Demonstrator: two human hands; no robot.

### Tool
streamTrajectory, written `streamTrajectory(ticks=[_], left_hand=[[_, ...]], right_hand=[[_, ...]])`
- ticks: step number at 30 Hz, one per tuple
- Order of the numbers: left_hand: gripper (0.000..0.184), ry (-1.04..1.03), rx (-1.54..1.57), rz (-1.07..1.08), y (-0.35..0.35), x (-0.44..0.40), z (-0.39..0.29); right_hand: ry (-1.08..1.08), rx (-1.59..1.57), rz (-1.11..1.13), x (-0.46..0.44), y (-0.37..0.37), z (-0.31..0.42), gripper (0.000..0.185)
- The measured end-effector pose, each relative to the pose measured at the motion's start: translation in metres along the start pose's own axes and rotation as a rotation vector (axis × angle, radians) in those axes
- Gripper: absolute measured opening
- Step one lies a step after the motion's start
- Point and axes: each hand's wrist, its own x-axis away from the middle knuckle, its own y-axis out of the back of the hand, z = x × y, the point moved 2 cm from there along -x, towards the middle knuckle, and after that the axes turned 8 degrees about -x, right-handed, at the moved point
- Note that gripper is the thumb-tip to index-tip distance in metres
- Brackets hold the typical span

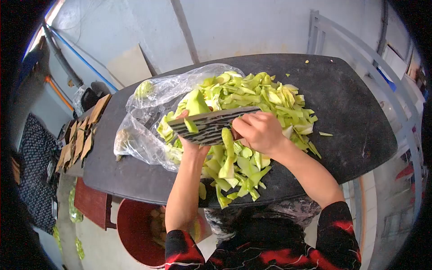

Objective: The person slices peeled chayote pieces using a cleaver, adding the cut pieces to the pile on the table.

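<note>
My right hand is wrapped round the handle of a cleaver with a dark wavy pattern on its blade. The blade reaches left, over my left hand, and hides most of its fingers. Above the blade's upper edge shows a pale green vegetable piece, gripped by my left hand. One green slice clings to the blade's face. Under and around both hands spreads a heap of cut green vegetable slices. A longer curved strip lies below the cleaver's handle.
A clear plastic bag with vegetables inside lies on the black table, left of the heap. Below the table's front edge stands a red bucket. Grey metal rails rise at the right; flattened cardboard is at the left.
</note>
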Motion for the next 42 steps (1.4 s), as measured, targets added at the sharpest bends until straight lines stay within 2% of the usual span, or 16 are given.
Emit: streamTrajectory(ticks=[2,3,8,11,14,18,23,25,26,28,30,33,34,38,40,42], left_hand=[[0.058,-0.050,0.183,-0.102,-0.016,0.008,-0.003],[0.057,-0.023,-0.025,0.137,-0.010,0.008,-0.007],[0.058,-0.002,0.002,0.220,-0.008,0.004,-0.002],[0.062,-0.002,0.140,-0.126,0.002,0.005,0.007],[0.055,0.027,0.106,-0.097,0.018,-0.004,0.010],[0.050,0.010,-0.032,0.083,-0.014,0.007,-0.008],[0.053,0.025,-0.023,0.039,-0.008,0.002,-0.002],[0.057,0.023,-0.010,0.004,-0.016,0.009,-0.009],[0.057,0.022,-0.018,0.006,-0.012,0.011,-0.010],[0.059,-0.023,0.059,0.149,-0.010,0.004,-0.014],[0.057,-0.022,0.113,0.106,-0.007,0.003,-0.011],[0.048,-0.004,0.248,-0.217,-0.007,-0.002,-0.012],[0.046,-0.013,0.187,-0.249,-0.006,-0.003,-0.011],[0.048,0.035,0.212,-0.108,-0.002,-0.001,-0.010],[0.047,0.060,0.295,0.091,-0.003,0.001,-0.011],[0.048,0.101,0.307,0.071,-0.005,0.001,-0.009]], right_hand=[[-0.092,0.068,0.015,0.002,-0.008,-0.017,0.019],[-0.173,0.068,0.016,0.004,-0.013,-0.033,0.019],[-0.229,0.112,0.028,0.010,-0.006,-0.042,0.016],[-0.078,0.012,0.048,0.002,0.002,-0.011,0.014],[-0.012,-0.059,-0.043,-0.003,0.001,-0.001,0.017],[-0.234,0.140,0.030,0.005,-0.016,-0.043,0.017],[-0.318,0.133,0.115,0.013,-0.019,-0.048,0.017],[-0.555,0.274,0.271,0.008,-0.020,-0.055,0.015],[-0.557,0.270,0.264,0.010,-0.018,-0.055,0.015],[-0.539,0.181,0.195,0.012,-0.007,-0.060,0.013],[-0.526,0.212,0.198,0.011,-0.002,-0.057,0.014],[-0.420,0.117,0.125,0.012,-0.006,-0.049,0.018],[-0.300,0.118,0.108,0.014,-0.011,-0.046,0.017],[0.032,0.107,0.007,0.008,-0.014,-0.014,0.009],[0.073,0.113,-0.027,0.006,-0.016,-0.002,0.008],[0.131,0.175,-0.023,0.006,-0.021,0.005,0.007]])
